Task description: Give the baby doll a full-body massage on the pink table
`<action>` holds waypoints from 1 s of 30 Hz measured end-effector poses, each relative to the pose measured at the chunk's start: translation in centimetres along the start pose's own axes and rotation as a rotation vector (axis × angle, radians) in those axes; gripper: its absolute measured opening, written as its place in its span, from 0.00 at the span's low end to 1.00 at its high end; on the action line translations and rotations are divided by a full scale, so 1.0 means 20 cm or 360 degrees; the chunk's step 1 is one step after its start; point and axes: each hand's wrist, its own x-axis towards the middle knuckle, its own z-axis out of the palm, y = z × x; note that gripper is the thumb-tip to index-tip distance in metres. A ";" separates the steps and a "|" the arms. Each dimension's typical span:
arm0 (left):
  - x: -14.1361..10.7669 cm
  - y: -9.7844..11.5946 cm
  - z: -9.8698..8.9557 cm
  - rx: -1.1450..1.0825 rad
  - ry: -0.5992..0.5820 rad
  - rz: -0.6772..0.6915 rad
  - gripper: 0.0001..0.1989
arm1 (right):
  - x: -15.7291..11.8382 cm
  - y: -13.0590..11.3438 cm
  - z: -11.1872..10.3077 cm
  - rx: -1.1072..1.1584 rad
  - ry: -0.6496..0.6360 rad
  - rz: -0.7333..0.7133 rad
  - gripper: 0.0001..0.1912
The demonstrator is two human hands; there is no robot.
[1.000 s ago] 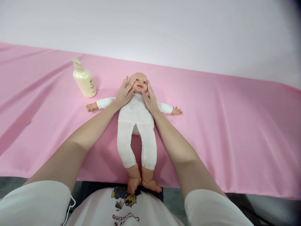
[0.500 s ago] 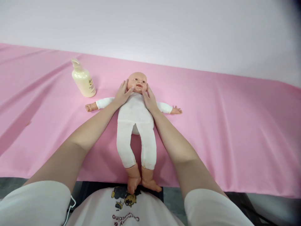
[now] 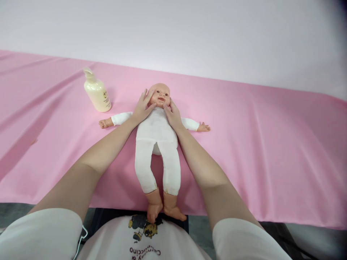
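Observation:
A baby doll [image 3: 157,124] in a white cloth body lies on its back, its head pointing away from me and its feet towards me. My left hand [image 3: 142,108] lies along the left side of the doll's head [image 3: 159,93], fingers stretched and spread, one fingertip at the cheek near the eye and the thumb by the chin. On the other side my right hand [image 3: 172,113] rests against the jaw, thumb near the chin, the other fingers extended along the side of the head. Where the fingers reach behind the head is partly hidden.
A cream-coloured pump bottle [image 3: 98,94] stands to the left, beyond the doll's outstretched arm [image 3: 116,118]. Pink cloth [image 3: 244,144] covers the table, with its front edge close to my body. Behind it rises a pale wall [image 3: 189,36].
The fingers of my left hand have spread and shifted, one now reaching onto the doll's upper cheek. My right hand stays at the jaw almost unchanged.

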 end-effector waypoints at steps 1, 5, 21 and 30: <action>0.00 -0.01 0.00 -0.0015 -0.0006 -0.0008 0.47 | 0.00 0.00 0.00 0.0000 0.0021 0.0034 0.50; 0.01 -0.04 0.02 -0.0115 -0.0014 -0.0088 0.52 | 0.01 0.02 0.00 0.0010 0.0047 0.0135 0.58; 0.01 -0.03 0.02 -0.0197 0.0051 -0.0167 0.38 | 0.02 0.06 0.00 0.0115 -0.0044 0.0037 0.54; -0.01 0.01 0.01 -0.0313 -0.0004 -0.0162 0.54 | 0.02 0.07 -0.01 0.0030 -0.0043 0.0085 0.57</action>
